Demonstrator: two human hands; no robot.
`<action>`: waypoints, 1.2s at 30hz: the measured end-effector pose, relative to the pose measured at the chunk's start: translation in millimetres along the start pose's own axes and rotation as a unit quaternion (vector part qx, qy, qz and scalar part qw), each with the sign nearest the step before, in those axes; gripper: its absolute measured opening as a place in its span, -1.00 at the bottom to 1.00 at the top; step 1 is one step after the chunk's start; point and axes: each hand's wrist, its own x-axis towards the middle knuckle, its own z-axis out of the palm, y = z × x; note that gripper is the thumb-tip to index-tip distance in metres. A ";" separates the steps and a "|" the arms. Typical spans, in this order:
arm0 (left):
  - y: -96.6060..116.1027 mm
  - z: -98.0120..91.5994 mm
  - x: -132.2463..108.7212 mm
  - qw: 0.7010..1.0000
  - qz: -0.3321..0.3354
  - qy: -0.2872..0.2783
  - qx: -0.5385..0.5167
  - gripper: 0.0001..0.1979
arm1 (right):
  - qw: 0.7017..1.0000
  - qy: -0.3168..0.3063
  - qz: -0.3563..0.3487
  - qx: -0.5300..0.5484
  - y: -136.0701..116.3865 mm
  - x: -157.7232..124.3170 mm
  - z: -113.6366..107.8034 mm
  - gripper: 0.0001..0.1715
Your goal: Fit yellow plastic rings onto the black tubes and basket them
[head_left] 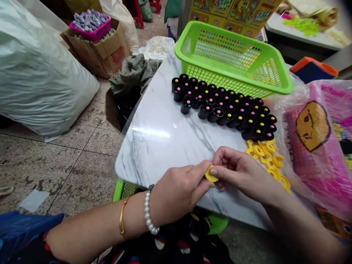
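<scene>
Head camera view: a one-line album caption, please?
The left hand and right hand hold a yellow ring near black tubes on a marble table.

This is a cramped workshop with a speckled stone-tile floor [66, 172]. A bulging white sack [41, 69] lies at left, and a cardboard box [96, 51] stands at upper left. Rows of black caps [220, 106] cover a marble-topped table [156, 154] at centre, beside a green plastic basket [220, 47].
</scene>
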 end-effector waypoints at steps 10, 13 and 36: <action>3.2 -4.0 4.1 0.999 -0.021 0.012 -0.036 -0.79 | 1.000 -0.012 -0.005 0.028 8.6 -10.4 10.2 -0.66; 2.4 0.2 0.6 0.999 -0.029 0.037 -0.021 -0.74 | 0.993 -0.059 -0.014 0.101 12.1 -8.9 4.0 -0.61; 10.2 6.4 -31.2 0.982 0.118 0.051 0.141 -0.76 | 0.962 0.251 -0.110 -0.019 38.3 -47.4 14.3 -0.71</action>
